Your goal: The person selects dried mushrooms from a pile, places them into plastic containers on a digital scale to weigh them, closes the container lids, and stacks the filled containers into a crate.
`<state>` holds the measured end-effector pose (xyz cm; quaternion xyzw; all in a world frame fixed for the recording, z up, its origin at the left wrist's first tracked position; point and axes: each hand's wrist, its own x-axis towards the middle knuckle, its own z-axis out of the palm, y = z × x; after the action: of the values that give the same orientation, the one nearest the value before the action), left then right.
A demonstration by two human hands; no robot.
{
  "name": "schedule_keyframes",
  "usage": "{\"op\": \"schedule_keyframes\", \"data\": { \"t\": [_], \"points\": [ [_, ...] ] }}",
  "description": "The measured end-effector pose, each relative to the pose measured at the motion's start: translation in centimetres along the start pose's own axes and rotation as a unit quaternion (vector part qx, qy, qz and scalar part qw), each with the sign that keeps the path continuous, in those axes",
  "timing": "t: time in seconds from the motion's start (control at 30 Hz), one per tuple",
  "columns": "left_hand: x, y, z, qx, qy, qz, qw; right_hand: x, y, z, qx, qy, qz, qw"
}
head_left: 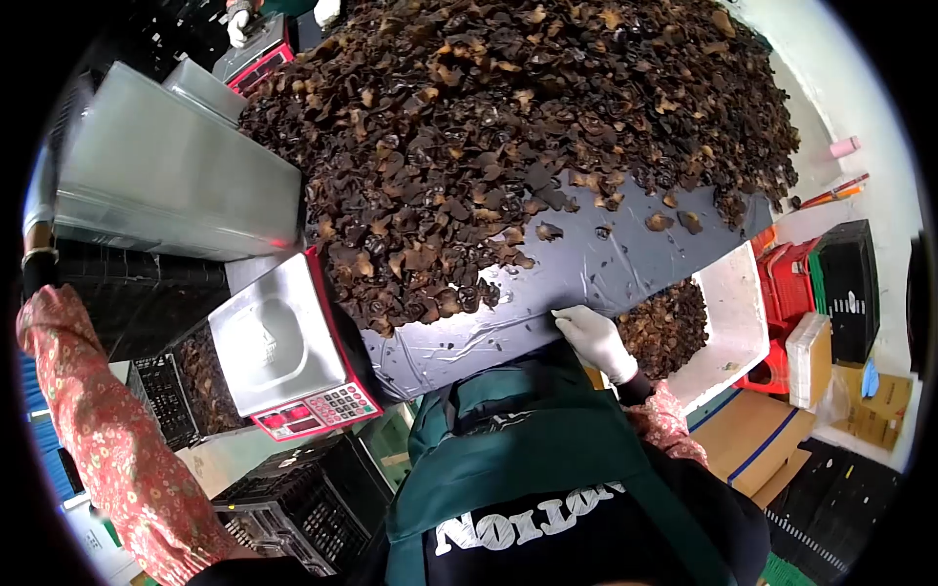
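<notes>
Dark brown dried pieces (508, 127) lay in a broad heap over a table covered with a grey sheet (625, 244); a few loose ones sat apart on the sheet toward the near edge. Right hand (596, 342), in a white glove: at the near edge of the sheet, fingers bent and drawn together, tips at the edge; could not tell whether they pinched any of the sheet. Left hand (41, 200): at the far left margin, beyond the floral sleeve (98, 420), too warped to read; finger state could not be told. Scale (274, 337), red with a bare steel pan, stood left of the heap, keypad toward the wearer. Pale grey bins (176, 156) stood beyond it. A second scale (256, 59) sat at upper left, next to a co-worker's gloved hand (237, 27). White tub (735, 313), just right of the right hand and below the table edge, held more brown pieces. Black crates (293, 508) stood at lower left; red crates (782, 283) lay beyond the tub, on its right.
</notes>
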<state>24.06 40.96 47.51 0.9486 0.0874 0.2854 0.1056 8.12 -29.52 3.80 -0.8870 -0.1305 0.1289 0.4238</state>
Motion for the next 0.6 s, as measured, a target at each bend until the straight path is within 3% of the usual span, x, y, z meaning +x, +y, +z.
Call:
{"op": "schedule_keyframes", "data": {
  "t": [0.13, 0.3, 0.4, 0.47, 0.5, 0.53, 0.6],
  "points": [
    [-7.3, 3.6, -0.4, 0.069, 0.138, 0.036, 0.987, -0.1, 0.3, 0.5, 0.056, 0.045, -0.019, 0.997],
    [-26.8, 10.5, -2.5, 0.177, 0.313, 0.042, 0.932, 0.5, 0.2, 1.4, 0.080, 0.059, 0.008, 0.995],
    [-37.4, 12.6, 0.0, 0.276, 0.271, -0.007, 0.922, 1.7, -0.2, 1.3, 0.085, 0.059, 0.011, 0.995],
    [-43.3, 12.8, 3.6, 0.350, 0.148, -0.055, 0.923, 3.3, 0.7, 1.6, -0.016, 0.118, -0.088, 0.989],
    [-45.7, 12.8, 6.0, 0.313, 0.113, -0.107, 0.937, 4.5, 1.9, 1.7, -0.198, 0.158, -0.224, 0.941],
    [-47.8, 11.9, 7.9, 0.324, 0.080, -0.109, 0.936, 5.2, 1.8, 1.3, -0.195, 0.171, -0.232, 0.938],
    [-50.4, 12.5, 10.9, 0.295, 0.036, -0.107, 0.949, 7.1, 2.3, 1.5, -0.052, 0.195, -0.185, 0.962]
  ]
}}
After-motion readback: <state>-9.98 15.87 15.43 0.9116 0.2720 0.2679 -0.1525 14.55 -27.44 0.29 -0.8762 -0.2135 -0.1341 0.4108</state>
